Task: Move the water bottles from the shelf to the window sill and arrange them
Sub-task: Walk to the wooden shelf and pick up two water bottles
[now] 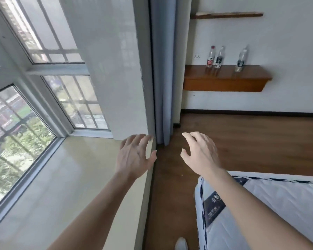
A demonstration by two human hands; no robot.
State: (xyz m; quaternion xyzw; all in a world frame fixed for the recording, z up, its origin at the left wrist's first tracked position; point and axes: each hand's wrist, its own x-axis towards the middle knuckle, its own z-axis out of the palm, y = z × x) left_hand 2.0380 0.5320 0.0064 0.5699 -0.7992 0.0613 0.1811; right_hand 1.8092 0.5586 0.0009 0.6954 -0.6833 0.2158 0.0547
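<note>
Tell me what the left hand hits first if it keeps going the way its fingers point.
Probably the blue curtain or the white wall pier beside it; the left hand points up and slightly right along the sill edge. Depth is unclear.

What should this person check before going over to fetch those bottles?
1. Both hands free: ok. Left hand and right hand are open and hold nothing.
2. Bottles upright on the shelf: ok. Red-label bottle, dark-label bottle and a third bottle all stand.
3. Room on the window sill: ok, the visible part is bare.
4. Floor path to the shelf: ok where visible.
5. Caps closed tight: cannot tell, too far away.
6. Mattress corner beside the right arm: ok, but step around it.
</note>
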